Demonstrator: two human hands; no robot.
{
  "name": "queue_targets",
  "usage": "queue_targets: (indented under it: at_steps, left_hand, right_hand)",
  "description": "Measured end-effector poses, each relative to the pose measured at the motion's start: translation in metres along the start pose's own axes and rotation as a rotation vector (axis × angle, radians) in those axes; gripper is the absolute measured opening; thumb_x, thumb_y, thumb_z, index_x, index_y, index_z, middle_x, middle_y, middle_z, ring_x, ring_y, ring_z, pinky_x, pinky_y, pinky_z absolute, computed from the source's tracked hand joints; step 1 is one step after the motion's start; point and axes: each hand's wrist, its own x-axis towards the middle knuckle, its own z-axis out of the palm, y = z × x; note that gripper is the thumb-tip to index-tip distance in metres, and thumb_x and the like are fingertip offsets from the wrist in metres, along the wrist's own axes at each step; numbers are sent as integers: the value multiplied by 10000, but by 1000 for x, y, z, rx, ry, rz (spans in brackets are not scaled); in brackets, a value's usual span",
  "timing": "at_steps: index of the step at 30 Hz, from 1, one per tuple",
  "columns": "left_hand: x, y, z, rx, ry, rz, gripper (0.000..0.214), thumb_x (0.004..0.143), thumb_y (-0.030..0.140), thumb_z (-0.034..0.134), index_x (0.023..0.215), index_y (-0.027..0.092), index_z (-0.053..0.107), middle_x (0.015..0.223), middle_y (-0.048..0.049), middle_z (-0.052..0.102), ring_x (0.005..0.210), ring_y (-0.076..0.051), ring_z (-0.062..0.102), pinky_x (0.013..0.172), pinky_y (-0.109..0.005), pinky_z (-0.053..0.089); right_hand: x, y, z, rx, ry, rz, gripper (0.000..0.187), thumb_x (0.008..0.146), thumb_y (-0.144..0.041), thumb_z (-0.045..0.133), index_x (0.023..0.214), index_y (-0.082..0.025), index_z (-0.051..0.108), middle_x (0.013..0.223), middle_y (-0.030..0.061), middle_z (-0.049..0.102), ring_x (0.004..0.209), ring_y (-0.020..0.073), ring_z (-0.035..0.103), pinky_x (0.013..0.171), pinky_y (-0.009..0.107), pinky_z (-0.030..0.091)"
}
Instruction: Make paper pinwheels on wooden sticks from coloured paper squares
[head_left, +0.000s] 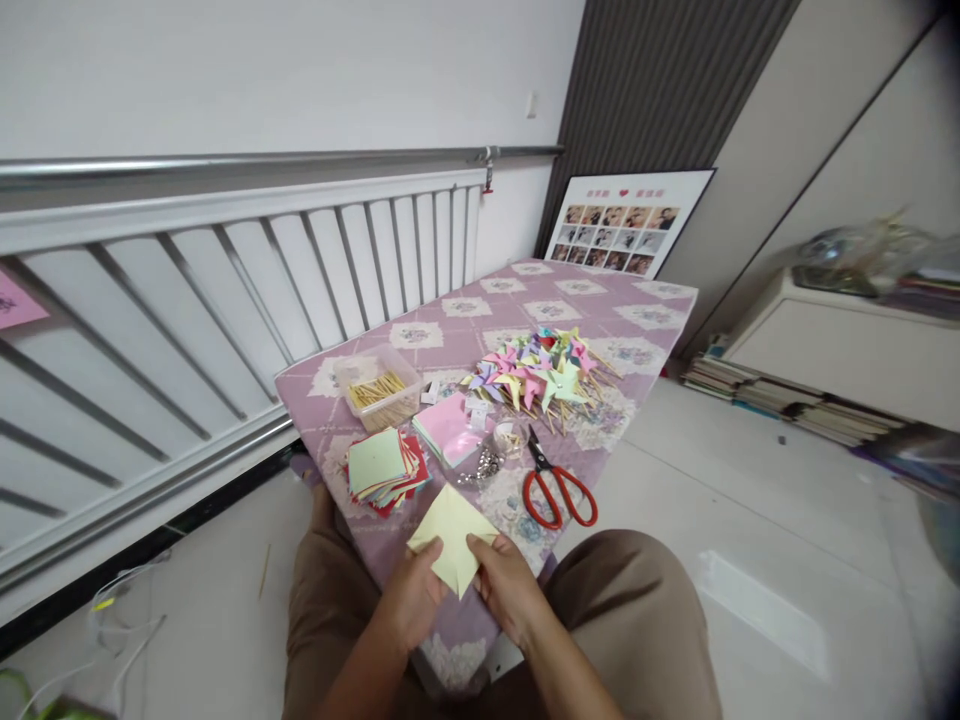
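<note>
A pale yellow square of paper (452,533) with crease lines is held up over the near end of the table. My left hand (415,590) pinches its left side, thumb on top. On the right side my right hand (506,585) grips it the same way; the fingers underneath are partly hidden. Just beyond the paper lie a stack of coloured paper squares (379,467) and a pack of pink paper (452,430). Red-handled scissors (555,488) rest open to the right, near a small heap of shiny metal pieces (487,464).
A clear plastic box (382,390) of short wooden sticks stands at the table's left. Farther back is a pile of paper pinwheels (540,370) on sticks. The patterned tablecloth (480,310) covers the table, which adjoins a white radiator (247,290). A photo board (626,222) leans behind.
</note>
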Motion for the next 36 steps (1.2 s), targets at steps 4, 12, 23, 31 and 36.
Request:
queue_targets:
  at_steps: [4,12,23,31,36]
  left_hand:
    - [9,7,-6,-7,115,6,329,717,212,702,1024,124,625,995,-119,727,981,-272,670,888,-383,525]
    - [16,8,-19,6,192,80,335,719,141,680,1047,167,616,1029,-82,726,1002,-245,667,869,-361,557]
    - [18,4,-24,28,187,97,285,722,161,688,1001,192,640,1017,-69,730,1016,-232,662,894,-345,545]
    - [18,9,-16,-69,172,78,294,750,187,663,1036,137,620,1029,-102,724,947,-244,683,907,-392,522]
    - [15,15,-14,-115,233,37,364,751,180,641,1106,127,583,1002,-107,730,939,-256,684,918,-413,506]
  right_hand:
    - [4,-16,-37,-424,107,-150,371,807,-417,612,1101,-190,613,817,15,710,670,156,651,550,237,486]
    - [22,-85,-118,-1439,493,-576,254,765,-277,577,960,-141,667,949,133,660,927,275,610,874,412,454]
    - [34,-64,-130,-1689,576,-479,414,767,-216,618,1180,-180,632,1162,168,589,1018,301,586,903,410,441]
    - [17,-47,-141,-1647,536,-437,369,819,-257,545,1179,-196,597,1170,142,556,960,245,639,841,373,485]
    - [-5,-37,-143,-1402,560,-354,546,725,-300,572,1244,-141,509,919,105,647,824,265,652,756,409,512]
